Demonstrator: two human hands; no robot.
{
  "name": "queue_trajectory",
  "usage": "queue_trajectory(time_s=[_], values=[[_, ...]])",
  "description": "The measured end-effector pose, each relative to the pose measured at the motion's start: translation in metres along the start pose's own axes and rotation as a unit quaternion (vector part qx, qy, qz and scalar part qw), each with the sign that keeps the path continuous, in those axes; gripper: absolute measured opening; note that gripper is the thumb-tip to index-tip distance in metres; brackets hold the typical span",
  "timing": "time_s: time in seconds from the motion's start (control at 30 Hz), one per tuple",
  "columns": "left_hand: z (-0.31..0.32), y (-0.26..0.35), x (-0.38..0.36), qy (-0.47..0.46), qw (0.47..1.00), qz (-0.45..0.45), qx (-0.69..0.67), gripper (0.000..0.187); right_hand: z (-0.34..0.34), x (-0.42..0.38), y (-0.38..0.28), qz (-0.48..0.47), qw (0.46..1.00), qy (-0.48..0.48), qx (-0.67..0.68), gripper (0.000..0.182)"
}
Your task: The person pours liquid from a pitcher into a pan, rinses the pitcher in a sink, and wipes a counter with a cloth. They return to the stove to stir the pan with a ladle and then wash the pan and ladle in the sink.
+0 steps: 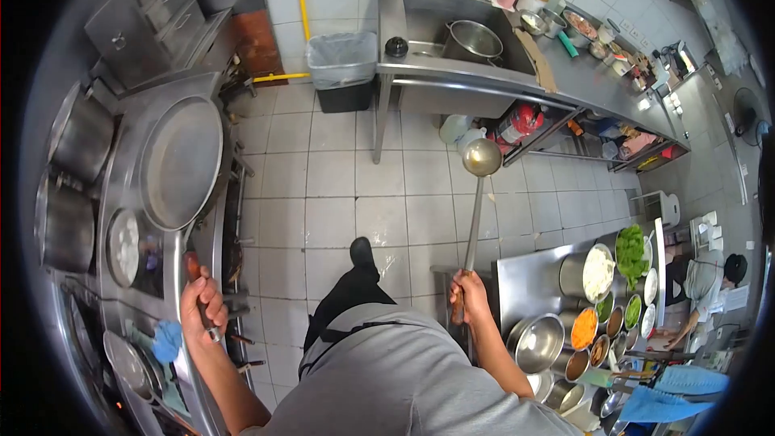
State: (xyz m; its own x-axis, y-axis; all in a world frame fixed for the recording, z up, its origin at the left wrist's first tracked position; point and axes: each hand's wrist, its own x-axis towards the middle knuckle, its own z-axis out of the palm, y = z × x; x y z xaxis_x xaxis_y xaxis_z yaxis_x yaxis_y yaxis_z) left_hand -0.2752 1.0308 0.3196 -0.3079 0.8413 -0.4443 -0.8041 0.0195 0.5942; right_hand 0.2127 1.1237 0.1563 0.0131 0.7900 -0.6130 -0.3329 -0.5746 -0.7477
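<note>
My left hand [205, 305] is wrapped round the wooden grip of a large frying pan [182, 165], held at the stove's edge. The pan's wide grey inside faces me and holds no food that shows. My right hand [471, 300] grips the handle of a long metal ladle [482, 158], its bowl pointing forward over the tiled floor. Beside the pan on the stove, a smaller round vessel [124, 247] has white pieces in it. Two tall steel pots [79, 131] stand behind the pan. Near my left wrist lies a blue cloth [167, 341].
Right of me, a steel table [517, 274] carries pots and bowls of chopped vegetables. Ahead are a sink [420, 20] with a pot [473, 40] and a lined bin [342, 64]. A person [704, 287] bends beyond the table. Wet patches mark the floor [331, 218].
</note>
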Motion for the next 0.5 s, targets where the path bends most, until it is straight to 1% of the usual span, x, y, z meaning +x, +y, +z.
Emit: queue_trajectory(time_s=[0.03,0.13,0.17,0.27,0.33,0.4,0.5], values=[[0.017,-0.001,0.027,-0.009,1.000,-0.003,0.021,0.014,0.002,0.008,-0.011,-0.007,1.000,0.021,-0.015,0.004],[0.076,0.001,0.102,-0.007,0.996,-0.026,0.085,0.014,0.003,0.028,-0.043,-0.035,0.998,0.042,-0.030,0.005],[0.093,0.001,0.126,-0.007,0.996,-0.029,0.087,0.014,0.004,0.032,-0.056,-0.028,0.998,0.058,-0.026,0.007],[0.144,-0.003,0.189,-0.033,0.990,-0.051,0.127,0.015,0.009,0.054,-0.091,-0.056,0.996,0.068,-0.018,0.007],[0.177,-0.005,0.227,-0.046,0.984,-0.081,0.151,0.016,0.013,0.074,-0.110,-0.072,0.995,0.068,0.004,0.007],[0.200,-0.010,0.267,-0.059,0.978,-0.095,0.176,0.016,0.018,0.096,-0.135,-0.067,0.995,0.080,0.004,0.006],[0.247,-0.026,0.319,-0.080,0.969,-0.105,0.211,0.019,0.021,0.136,-0.171,-0.067,0.995,0.072,0.010,0.006]])
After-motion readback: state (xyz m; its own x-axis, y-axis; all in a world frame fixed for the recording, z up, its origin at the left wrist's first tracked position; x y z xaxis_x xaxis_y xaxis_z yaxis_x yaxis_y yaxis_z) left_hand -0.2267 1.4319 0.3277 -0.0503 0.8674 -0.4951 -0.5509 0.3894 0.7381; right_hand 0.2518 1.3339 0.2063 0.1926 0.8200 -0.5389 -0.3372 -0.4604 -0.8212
